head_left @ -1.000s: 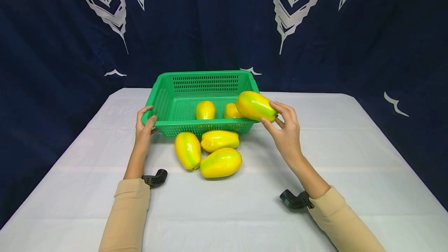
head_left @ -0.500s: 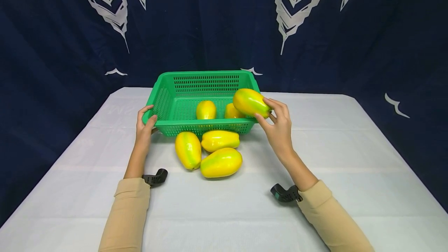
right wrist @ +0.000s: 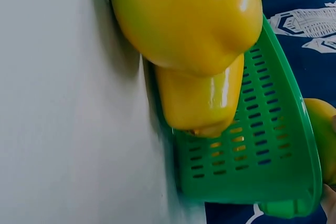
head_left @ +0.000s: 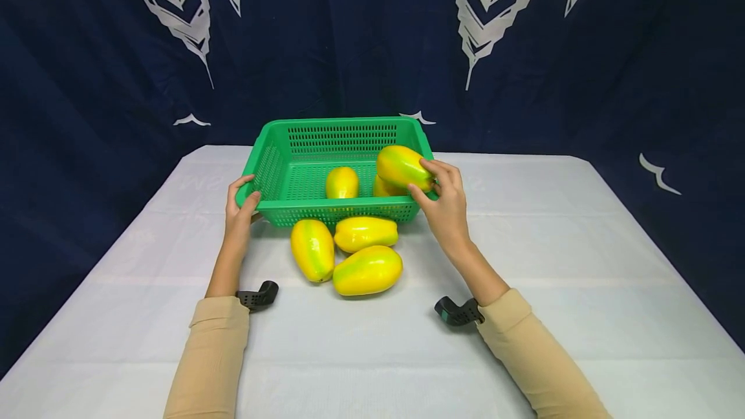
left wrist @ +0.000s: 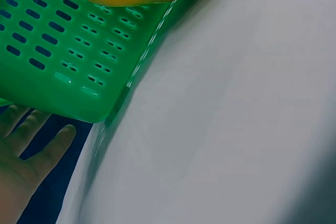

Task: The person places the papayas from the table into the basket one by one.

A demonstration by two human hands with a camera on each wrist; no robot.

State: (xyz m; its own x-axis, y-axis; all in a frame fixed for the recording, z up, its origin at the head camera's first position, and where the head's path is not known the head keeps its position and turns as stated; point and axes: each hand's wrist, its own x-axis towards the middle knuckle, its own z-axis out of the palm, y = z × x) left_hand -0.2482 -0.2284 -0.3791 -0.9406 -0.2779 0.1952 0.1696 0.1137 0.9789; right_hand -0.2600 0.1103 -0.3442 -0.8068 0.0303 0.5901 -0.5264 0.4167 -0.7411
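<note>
Yellow-green fruit (head_left: pixel 403 165) is pinched at its narrow end by the thumb and fingers of the right hand (head_left: pixel 445 209), held just left of that hand above the basket's interior. Left hand (head_left: pixel 240 213) grips the near corner of the green basket (head_left: pixel 291 204). Between the hands, two fruits (head_left: pixel 342 182) sit inside; three others (head_left: pixel 368 271) lie on the white counter (head_left: pixel 355 354), nearer the person.

Apparently room in basket (head_left: pixel 326 204) behind yellow fruits (head_left: pixel 342 183)

The fruits (head_left: pixel 368 271) look smooth and glossy, the basket (head_left: pixel 291 203) plastic.
</note>
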